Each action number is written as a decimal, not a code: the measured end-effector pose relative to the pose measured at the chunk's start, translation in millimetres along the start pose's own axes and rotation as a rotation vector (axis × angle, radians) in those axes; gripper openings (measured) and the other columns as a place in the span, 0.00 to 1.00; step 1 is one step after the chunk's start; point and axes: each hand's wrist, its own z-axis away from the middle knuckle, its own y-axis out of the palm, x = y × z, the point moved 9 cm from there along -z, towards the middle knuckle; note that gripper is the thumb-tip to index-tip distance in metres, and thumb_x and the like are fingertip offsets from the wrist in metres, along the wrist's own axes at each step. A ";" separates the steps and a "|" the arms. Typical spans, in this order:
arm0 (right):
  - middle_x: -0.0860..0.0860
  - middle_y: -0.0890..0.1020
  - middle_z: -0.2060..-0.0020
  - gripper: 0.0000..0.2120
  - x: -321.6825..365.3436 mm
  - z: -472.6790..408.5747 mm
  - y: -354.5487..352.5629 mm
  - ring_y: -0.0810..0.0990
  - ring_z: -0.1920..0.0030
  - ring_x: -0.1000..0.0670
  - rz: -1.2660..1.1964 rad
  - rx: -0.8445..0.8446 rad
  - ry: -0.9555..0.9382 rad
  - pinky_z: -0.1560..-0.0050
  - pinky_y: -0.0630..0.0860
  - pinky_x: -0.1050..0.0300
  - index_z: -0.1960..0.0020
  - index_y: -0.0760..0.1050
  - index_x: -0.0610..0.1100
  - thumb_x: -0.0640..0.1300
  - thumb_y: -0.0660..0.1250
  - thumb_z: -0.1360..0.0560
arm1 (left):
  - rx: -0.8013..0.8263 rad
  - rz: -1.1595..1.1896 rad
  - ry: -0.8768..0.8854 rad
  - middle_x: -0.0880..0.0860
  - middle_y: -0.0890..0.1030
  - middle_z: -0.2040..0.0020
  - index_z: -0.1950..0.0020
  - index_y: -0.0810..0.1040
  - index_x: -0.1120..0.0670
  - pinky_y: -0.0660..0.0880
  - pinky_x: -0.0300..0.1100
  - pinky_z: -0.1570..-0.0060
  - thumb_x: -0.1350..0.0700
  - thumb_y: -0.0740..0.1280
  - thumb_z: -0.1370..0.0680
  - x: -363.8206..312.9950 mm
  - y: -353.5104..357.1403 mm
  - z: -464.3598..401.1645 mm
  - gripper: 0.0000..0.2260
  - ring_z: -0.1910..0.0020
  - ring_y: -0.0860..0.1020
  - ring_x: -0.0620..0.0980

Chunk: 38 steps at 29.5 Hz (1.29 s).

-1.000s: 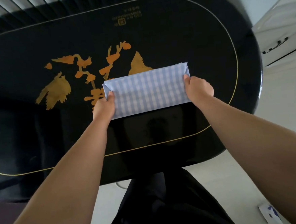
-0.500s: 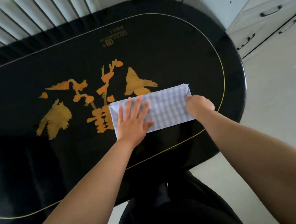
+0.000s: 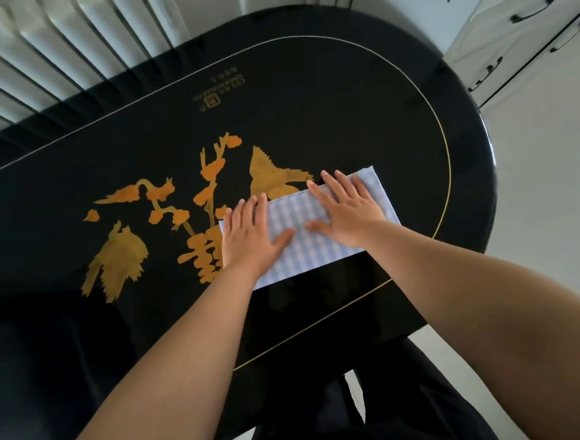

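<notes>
Black lacquer table [image 3: 308, 108], oval and glossy, fills most of the view, with a thin gold line running round inside its rim. Behind its far edge stands a white ribbed panel [image 3: 63, 46]. A pale floor [image 3: 547, 184] lies to the right, and a white cabinet [image 3: 526, 31] with dark handles sits in the upper right corner. The person's dark trousers [image 3: 381, 419] show below the near edge of the table.

On the tabletop, right of centre and inside the gold line, lies a folded cloth [image 3: 299, 219] in a blue-and-white check. It is a flat rectangle, slightly slanted, and its far left part covers part of a painted gold bird [image 3: 272, 176] and orange blossom branch [image 3: 213, 170].

Both hands lie palm down on the cloth. The left hand [image 3: 248, 236] presses its left end with straight fingers close together, its outer edge reaching past the fabric onto the table. The right hand [image 3: 346, 212] presses the right half, fingers straight and a little spread. The two thumbs point toward each other, near but apart.
</notes>
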 end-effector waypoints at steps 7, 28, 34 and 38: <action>0.49 0.75 0.42 0.48 -8.2 -19.6 -28.7 0.71 0.41 0.44 0.145 0.022 -0.029 0.39 0.64 0.45 0.34 0.66 0.48 0.80 0.54 0.41 | 0.093 -0.113 -0.020 0.53 0.71 0.43 0.42 0.70 0.50 0.67 0.54 0.43 0.19 0.43 0.38 4.8 -18.0 -17.7 0.44 0.43 0.71 0.55; 0.51 0.81 0.61 0.26 -399.6 157.3 -148.8 0.81 0.59 0.45 0.063 -0.231 -0.082 0.69 0.61 0.57 0.55 0.71 0.47 0.71 0.61 0.31 | 0.131 -0.001 0.437 0.44 0.76 0.58 0.53 0.69 0.44 0.62 0.41 0.69 0.28 0.61 0.33 -469.9 -88.6 -85.4 0.22 0.61 0.77 0.49; 0.48 0.79 0.69 0.24 -470.2 174.9 -185.5 0.79 0.69 0.44 0.020 -0.358 -0.130 0.72 0.59 0.59 0.62 0.74 0.42 0.64 0.69 0.32 | 0.117 -0.015 0.505 0.47 0.81 0.54 0.41 0.70 0.45 0.67 0.42 0.63 0.32 0.64 0.29 -555.9 -107.9 -120.5 0.24 0.58 0.79 0.53; 0.51 0.78 0.65 0.26 -500.7 149.3 -195.8 0.78 0.64 0.46 0.006 -0.368 -0.135 0.70 0.61 0.58 0.59 0.72 0.44 0.69 0.62 0.32 | 0.036 -0.147 0.545 0.47 0.74 0.65 0.48 0.70 0.50 0.67 0.43 0.67 0.31 0.58 0.26 -576.9 -120.1 -149.6 0.23 0.68 0.72 0.51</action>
